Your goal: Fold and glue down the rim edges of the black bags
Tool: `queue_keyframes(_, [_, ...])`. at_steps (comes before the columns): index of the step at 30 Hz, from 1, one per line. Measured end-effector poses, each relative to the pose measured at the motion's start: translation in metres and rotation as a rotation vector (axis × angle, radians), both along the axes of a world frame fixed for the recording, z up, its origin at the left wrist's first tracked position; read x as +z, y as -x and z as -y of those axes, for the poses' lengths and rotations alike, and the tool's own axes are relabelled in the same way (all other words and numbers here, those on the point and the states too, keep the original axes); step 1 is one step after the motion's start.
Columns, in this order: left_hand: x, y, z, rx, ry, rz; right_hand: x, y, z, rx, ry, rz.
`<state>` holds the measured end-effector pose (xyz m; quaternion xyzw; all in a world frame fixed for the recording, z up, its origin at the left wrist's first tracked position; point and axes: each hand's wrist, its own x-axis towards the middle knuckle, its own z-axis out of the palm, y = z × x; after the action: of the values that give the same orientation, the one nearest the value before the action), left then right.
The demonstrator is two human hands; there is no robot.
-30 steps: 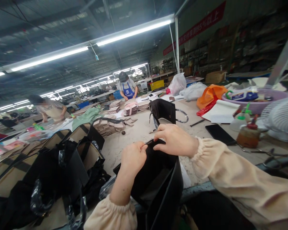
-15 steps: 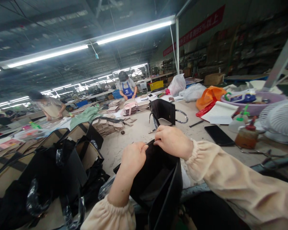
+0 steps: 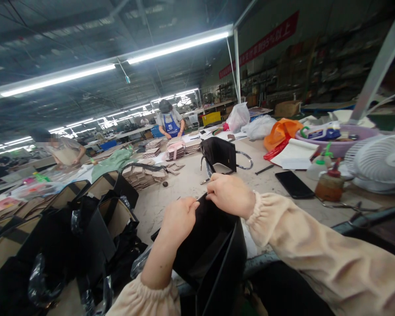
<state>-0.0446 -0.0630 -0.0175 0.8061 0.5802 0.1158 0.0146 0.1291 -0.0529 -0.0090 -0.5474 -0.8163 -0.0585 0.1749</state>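
Observation:
A black handbag (image 3: 222, 250) stands with its mouth facing me at the table's near edge. On its far rim, my left hand (image 3: 179, 221) pinches the edge between thumb and fingers. Close beside it, my right hand (image 3: 228, 193) grips the same rim, its fingers bent over the edge. The two hands almost touch. Most of the bag's lower part is out of sight below the frame. Just beyond my hands, a second black bag (image 3: 220, 156) with a plastic-wrapped handle sits on the table.
Several unfinished black bags (image 3: 98, 219) crowd the left side. Stacked brown pieces (image 3: 145, 175) lie beyond them. To the right are a phone (image 3: 294, 184), a bottle of brown liquid (image 3: 329, 184), a white fan (image 3: 382, 160) and a purple basin (image 3: 342, 145). Two people work farther back.
The view has shifted slightly, so everything appears a little farther left. Both hands keep their grip on the bag's rim, with little other visible movement.

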Motion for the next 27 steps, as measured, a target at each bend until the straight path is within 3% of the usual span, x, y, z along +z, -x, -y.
queue_keyframes(7, [0.000, -0.004, 0.001, -0.033, -0.008, -0.011, 0.003, 0.003, 0.002, 0.013, 0.004, -0.039])
queue_keyframes(14, [0.001, -0.020, -0.013, -0.020, -0.045, -0.118, -0.001, -0.004, -0.005, 0.066, 0.039, -0.156])
queue_keyframes(18, [0.001, -0.022, -0.017, 0.038, -0.047, -0.162, -0.007, -0.022, -0.001, 0.112, 0.098, -0.468])
queue_keyframes(22, [0.000, -0.024, -0.019, 0.103, -0.052, -0.204, -0.016, -0.035, 0.038, 0.025, 0.023, -0.875])
queue_keyframes(25, [-0.001, -0.025, -0.020, 0.122, -0.040, -0.222, -0.029, -0.026, 0.090, 0.019, -0.118, -0.853])
queue_keyframes(27, [0.000, -0.026, -0.022, 0.129, -0.032, -0.228, -0.044, -0.010, 0.125, 0.150, -0.153, -0.746])
